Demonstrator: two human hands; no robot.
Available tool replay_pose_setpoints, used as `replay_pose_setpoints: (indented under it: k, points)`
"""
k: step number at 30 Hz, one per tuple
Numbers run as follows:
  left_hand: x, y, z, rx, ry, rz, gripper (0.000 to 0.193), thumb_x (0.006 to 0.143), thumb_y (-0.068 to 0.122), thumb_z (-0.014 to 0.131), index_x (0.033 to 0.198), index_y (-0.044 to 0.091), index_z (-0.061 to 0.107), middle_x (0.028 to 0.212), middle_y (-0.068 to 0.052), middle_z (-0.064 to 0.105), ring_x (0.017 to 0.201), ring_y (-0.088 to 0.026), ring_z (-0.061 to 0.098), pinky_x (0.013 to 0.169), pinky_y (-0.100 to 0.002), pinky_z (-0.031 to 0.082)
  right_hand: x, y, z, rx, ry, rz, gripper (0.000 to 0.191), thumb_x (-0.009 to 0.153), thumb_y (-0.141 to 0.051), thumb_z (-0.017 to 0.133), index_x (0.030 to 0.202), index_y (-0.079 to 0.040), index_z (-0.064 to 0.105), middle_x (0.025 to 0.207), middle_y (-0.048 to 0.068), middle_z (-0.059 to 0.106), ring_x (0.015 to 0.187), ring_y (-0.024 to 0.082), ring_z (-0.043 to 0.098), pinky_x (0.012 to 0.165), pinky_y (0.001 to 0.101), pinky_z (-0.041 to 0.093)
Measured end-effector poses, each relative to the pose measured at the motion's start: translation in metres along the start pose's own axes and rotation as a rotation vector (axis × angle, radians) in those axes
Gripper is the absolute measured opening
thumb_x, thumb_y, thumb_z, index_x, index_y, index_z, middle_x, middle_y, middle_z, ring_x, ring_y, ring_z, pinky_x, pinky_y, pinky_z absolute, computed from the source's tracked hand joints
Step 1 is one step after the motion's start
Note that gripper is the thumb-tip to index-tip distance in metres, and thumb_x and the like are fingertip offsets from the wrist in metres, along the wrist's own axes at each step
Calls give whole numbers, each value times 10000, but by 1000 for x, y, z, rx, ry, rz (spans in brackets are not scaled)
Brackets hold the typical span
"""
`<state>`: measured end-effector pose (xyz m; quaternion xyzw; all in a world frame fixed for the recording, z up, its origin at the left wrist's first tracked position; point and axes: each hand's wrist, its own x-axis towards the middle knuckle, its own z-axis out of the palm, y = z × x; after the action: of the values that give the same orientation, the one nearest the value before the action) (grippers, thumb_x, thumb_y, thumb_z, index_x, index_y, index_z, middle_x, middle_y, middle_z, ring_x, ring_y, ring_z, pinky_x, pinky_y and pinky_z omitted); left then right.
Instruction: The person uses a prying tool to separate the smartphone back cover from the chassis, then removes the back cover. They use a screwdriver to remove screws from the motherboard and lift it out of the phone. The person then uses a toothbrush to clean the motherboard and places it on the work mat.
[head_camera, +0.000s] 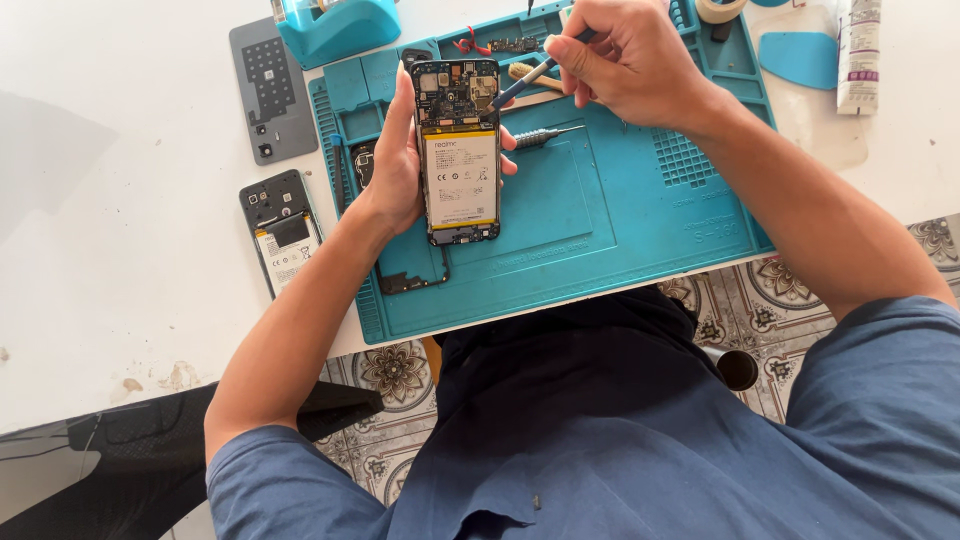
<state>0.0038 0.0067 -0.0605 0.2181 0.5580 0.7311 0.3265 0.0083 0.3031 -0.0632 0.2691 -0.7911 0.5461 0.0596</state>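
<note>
Far on my left, on the white table (120, 200), a grey back cover (268, 92) is lying flat, and below it a second opened phone (282, 232) is lying with its battery showing. Next to those the blue work mat (620, 210) is sitting, with a blue tape holder (335, 28) at its top corner.

My left hand (395, 165) is holding the opened phone (458, 150) up over the mat. My fingers are wrapped tight around its sides, thumb on the left edge and fingertips peeking out on the right. The back is already off this phone, so I am seeing the white battery and the little green and black parts at the top. I think the opening part is done, and the work inside is only getting going, because the battery is still sitting in its place.

My right hand (625, 60) is coming in from the right with the wrist bent down. Its fingers are pinched together on a thin blue tool (520, 85), and the tip is touching the top parts of the phone. A silver screwdriver (545, 135) is lying on the mat just beside the phone. Far right, a roll of tape (720, 10) and a white tube (860, 55) are resting
</note>
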Motion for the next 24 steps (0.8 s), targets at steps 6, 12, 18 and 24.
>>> replay_pose_setpoints:
  k: [6, 12, 18, 24]
  points:
    - [-1, 0, 0, -22, -28, 12, 919, 978, 771, 198, 1417, 62, 585, 1144, -193, 728, 1053, -336, 754, 992, -508, 606, 1, -5, 5, -37, 19, 114, 302, 1174, -214, 590, 952, -11, 596, 751, 45, 669, 658, 87, 676, 537, 216, 515]
    - [-1, 0, 0, -9, -10, 16, 893, 985, 755, 199, 1396, 65, 589, 1134, -190, 729, 1037, -340, 761, 975, -518, 619, 1, -4, 7, 0, 15, 146, 329, 1181, -226, 576, 920, -25, 597, 727, 36, 660, 648, 88, 672, 551, 215, 533]
    - [-2, 1, 2, 49, -43, 39, 985, 967, 797, 195, 1470, 36, 569, 1129, -184, 732, 1046, -321, 761, 1016, -492, 612, -1, -4, 8, 22, 28, 54, 294, 1203, -200, 572, 983, -5, 588, 791, 42, 659, 696, 84, 667, 599, 223, 543]
    - [-3, 4, 2, 38, -70, 9, 1017, 955, 805, 184, 1510, 28, 535, 1159, -177, 723, 1081, -311, 743, 1039, -476, 588, -5, -10, 19, 39, 62, -38, 226, 1202, -158, 613, 1050, 7, 585, 816, 43, 655, 730, 70, 660, 650, 217, 532]
